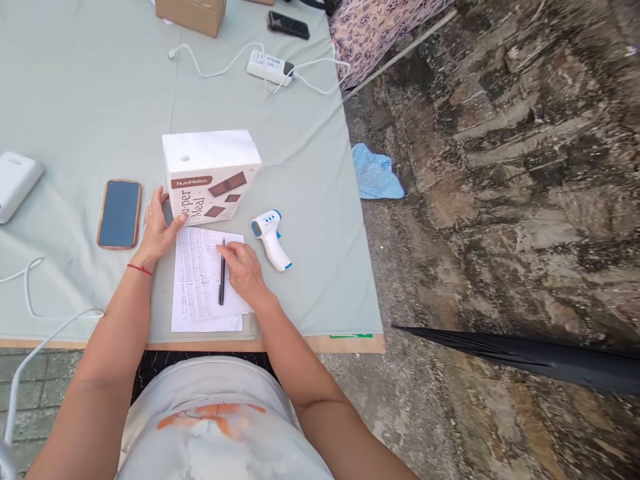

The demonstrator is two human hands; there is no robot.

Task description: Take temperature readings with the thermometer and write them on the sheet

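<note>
A white box (pixel 211 175) printed "NutriMotion" with brown bars on its front stands on the cloth-covered table. My left hand (pixel 161 230) grips its lower left corner, thumb on the printed front and fingers along the left side. Close below the box lie sheets of paper (pixel 195 280) covered in rows of handwriting. Over them, my right hand (pixel 243 270) has its fingers closed at the upper end of a black pen (pixel 221 283), which points toward the near table edge. A white and blue infrared thermometer (pixel 271 240) rests just right of that hand.
A smartphone (pixel 119 215) lies left of the box, and a white power bank (pixel 17 183) farther left. Toward the back are a white device with a cable (pixel 270 68), a black device (pixel 289 25) and a cardboard box (pixel 193 15). A rock wall (pixel 525 167) rises right of the table.
</note>
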